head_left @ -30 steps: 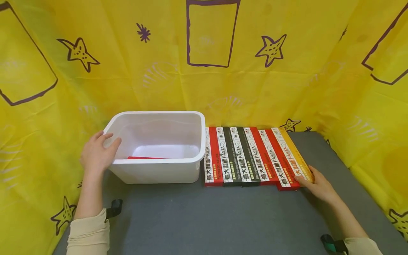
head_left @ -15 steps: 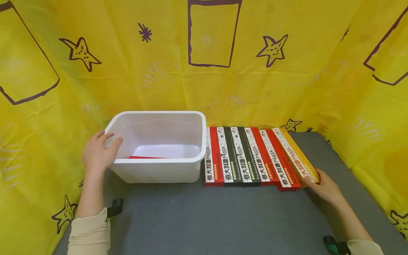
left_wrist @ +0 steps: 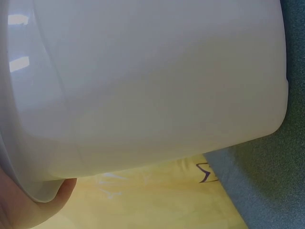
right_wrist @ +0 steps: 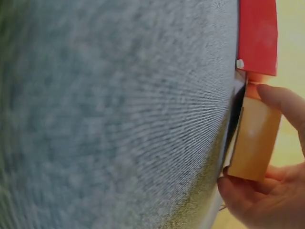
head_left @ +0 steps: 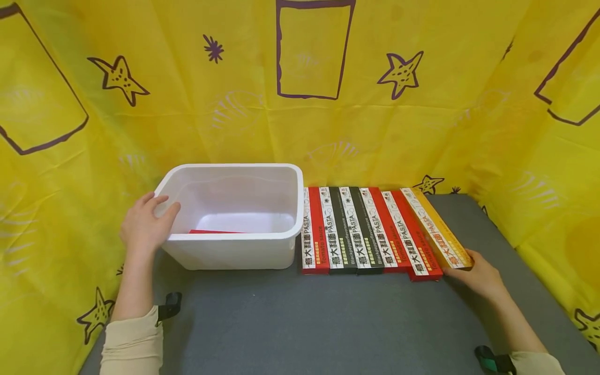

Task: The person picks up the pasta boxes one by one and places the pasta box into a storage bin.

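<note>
**Yellow star-print backdrop, grey felt table, one pasta box coming up at the row's right end**

Grey felt table (head_left: 328,323) ringed on three sides by yellow cloth (head_left: 300,120) printed with purple stars and rectangles. Right hand (head_left: 479,276) at the near end of the yellow pasta box (head_left: 438,229), thumb and fingers curled round that end, as seen close in the right wrist view (right_wrist: 250,143). Box tilted, near end lifted, far end apparently down beside the row of pasta boxes (head_left: 365,229), red and black, lying side by side just right of the white tub (head_left: 234,250). Left hand (head_left: 145,226) on the tub's left rim, fingers loosely bent over the edge, thumb under the lip (left_wrist: 43,202).

Likely handling: long, narrow carton, probably light and stiff along its length, smooth printed card that could slip in a pinch at one end. End grip prone to droop and swing; better held nearer the middle, across the narrow faces. Contents presumably brittle, so no dropping on end.

Hard to make out: only a red sliver (head_left: 213,232) of something flat on the tub floor, rest hidden by the near wall. Far end of the yellow box too small to judge contact. Left fingertips inside the tub partly hidden. Small print unreadable; wrist views mostly blurred.
</note>
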Motion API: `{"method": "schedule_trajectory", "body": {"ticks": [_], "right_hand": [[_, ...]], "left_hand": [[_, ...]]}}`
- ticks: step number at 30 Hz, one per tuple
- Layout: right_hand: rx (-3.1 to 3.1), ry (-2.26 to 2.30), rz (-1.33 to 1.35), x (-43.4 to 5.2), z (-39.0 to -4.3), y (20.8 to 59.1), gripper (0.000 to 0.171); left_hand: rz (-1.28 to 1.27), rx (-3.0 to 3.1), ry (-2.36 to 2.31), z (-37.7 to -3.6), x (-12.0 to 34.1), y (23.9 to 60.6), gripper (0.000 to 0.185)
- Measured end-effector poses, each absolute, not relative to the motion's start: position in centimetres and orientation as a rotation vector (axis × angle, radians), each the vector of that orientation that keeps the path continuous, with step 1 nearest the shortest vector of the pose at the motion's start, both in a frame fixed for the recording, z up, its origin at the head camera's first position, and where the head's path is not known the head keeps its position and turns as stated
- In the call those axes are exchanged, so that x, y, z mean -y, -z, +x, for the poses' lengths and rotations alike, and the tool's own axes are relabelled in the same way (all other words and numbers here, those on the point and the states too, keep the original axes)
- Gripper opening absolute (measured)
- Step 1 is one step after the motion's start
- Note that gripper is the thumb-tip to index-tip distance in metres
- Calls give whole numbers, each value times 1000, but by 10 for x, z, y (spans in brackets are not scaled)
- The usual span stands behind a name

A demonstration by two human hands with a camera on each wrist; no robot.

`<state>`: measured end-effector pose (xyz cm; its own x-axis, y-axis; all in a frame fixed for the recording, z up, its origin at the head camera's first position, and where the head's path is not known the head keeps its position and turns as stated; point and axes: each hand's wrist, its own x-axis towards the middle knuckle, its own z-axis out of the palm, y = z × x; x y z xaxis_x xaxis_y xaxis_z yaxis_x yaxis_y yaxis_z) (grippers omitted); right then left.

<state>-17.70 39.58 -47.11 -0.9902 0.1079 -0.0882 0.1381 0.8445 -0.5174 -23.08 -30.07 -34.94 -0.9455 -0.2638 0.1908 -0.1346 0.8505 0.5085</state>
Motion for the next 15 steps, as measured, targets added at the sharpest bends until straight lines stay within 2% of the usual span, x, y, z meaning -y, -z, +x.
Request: {"method": "schedule_trajectory", "body": {"ticks": [15], "right_hand": [[-2934,1213,535,-377,-174,450,96]], "left_hand": [[315,2764,761,-229,300,350,66]]}}
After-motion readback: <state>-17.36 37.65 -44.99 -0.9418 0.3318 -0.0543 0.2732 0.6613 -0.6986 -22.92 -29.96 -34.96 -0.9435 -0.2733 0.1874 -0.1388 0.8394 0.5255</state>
